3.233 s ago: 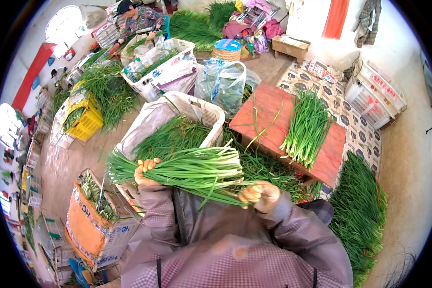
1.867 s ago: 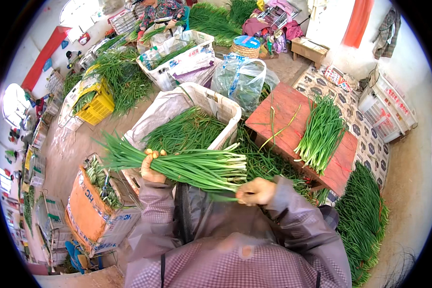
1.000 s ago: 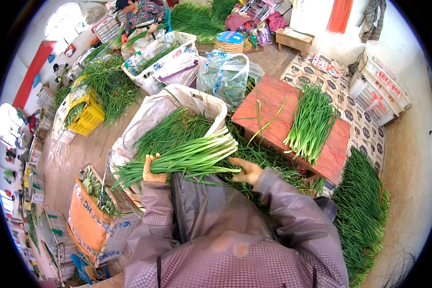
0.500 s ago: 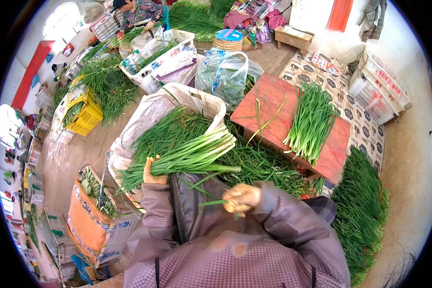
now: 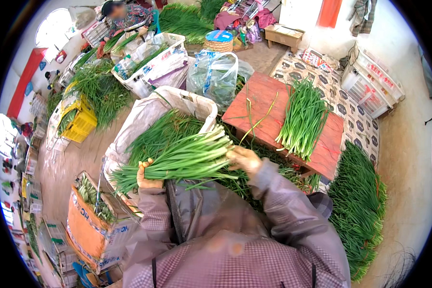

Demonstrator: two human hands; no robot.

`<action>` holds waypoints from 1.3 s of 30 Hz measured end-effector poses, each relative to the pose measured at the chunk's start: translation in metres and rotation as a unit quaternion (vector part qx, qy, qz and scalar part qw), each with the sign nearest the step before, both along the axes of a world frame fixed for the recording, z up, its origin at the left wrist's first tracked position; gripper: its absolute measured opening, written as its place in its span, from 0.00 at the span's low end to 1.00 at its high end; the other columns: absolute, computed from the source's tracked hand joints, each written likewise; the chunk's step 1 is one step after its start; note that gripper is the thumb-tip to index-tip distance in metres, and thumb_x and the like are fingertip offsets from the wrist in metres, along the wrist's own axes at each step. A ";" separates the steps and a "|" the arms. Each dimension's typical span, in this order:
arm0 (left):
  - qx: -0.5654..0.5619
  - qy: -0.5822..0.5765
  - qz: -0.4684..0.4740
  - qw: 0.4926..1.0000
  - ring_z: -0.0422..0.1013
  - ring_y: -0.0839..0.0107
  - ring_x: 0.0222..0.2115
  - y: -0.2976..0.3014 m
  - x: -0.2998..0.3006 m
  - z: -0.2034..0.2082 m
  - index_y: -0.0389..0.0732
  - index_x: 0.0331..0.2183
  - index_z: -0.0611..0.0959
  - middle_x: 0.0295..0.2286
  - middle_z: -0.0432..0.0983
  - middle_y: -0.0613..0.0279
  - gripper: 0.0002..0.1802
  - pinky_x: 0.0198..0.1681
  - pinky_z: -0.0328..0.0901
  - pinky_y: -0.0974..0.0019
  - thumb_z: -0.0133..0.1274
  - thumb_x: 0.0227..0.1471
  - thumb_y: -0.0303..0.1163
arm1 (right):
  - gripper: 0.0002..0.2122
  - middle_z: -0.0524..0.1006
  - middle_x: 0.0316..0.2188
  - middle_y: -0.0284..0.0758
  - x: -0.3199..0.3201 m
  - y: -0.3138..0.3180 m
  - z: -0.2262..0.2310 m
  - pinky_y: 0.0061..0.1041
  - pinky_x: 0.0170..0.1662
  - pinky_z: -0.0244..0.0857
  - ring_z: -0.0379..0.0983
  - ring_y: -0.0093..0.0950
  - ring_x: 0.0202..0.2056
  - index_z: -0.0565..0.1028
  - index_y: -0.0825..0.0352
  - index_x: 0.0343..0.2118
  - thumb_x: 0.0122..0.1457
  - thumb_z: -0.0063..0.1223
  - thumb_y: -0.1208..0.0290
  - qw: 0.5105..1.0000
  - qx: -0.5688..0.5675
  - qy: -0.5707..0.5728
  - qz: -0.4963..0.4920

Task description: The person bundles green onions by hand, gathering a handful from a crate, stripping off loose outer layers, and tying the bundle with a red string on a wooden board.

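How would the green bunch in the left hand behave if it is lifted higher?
The bunch would probably droop at its leafy end, where long, thin leaves spread past the left hand. Its pale ends may stay stiffer, as they look fairly straight. Some stalks might slip out, since no tie shows around it.

The held bunch of greens [image 5: 187, 156] is bright green, paling to white at its stem ends. The jacket [image 5: 201, 264] is purplish brown with small checks. The table [image 5: 269, 86] is brick red, the mat [image 5: 357, 127] cream with dark hexagons. The crate of leaves [image 5: 197, 103] is off-white, the crate at left [image 5: 81, 122] yellow, the basket lid [image 5: 219, 36] blue.
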State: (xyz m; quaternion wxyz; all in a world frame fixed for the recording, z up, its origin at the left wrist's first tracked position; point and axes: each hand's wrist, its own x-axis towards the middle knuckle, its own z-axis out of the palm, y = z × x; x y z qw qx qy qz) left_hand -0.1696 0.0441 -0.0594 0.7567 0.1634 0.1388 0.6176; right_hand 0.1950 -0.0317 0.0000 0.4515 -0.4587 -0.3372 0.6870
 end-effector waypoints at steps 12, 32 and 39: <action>0.148 -0.094 -0.008 0.985 0.69 0.73 0.30 0.011 -0.026 0.013 0.40 0.27 0.78 0.21 0.69 0.68 0.05 0.61 0.50 0.57 0.51 0.50 0.31 | 0.04 0.73 0.23 0.29 0.015 -0.060 -0.018 0.18 0.26 0.61 0.65 0.15 0.23 0.76 0.68 0.31 0.57 0.52 0.73 0.985 0.005 -0.066 0.158; 0.197 -0.071 -0.016 0.978 0.68 0.70 0.32 -0.007 -0.001 0.045 0.42 0.31 0.74 0.23 0.68 0.67 0.03 0.61 0.49 0.50 0.47 0.50 0.26 | 0.15 0.78 0.35 0.38 -0.056 -0.018 0.001 0.24 0.43 0.69 0.74 0.25 0.36 0.72 0.74 0.42 0.49 0.57 0.83 0.994 0.075 0.074 -0.039; 0.185 -0.075 0.004 0.980 0.68 0.69 0.33 -0.004 -0.007 0.032 0.43 0.32 0.74 0.23 0.69 0.67 0.04 0.61 0.48 0.49 0.49 0.49 0.27 | 0.12 0.77 0.40 0.39 0.027 -0.027 -0.074 0.26 0.49 0.63 0.72 0.30 0.42 0.78 0.69 0.38 0.49 0.57 0.76 0.963 0.149 -0.154 -0.165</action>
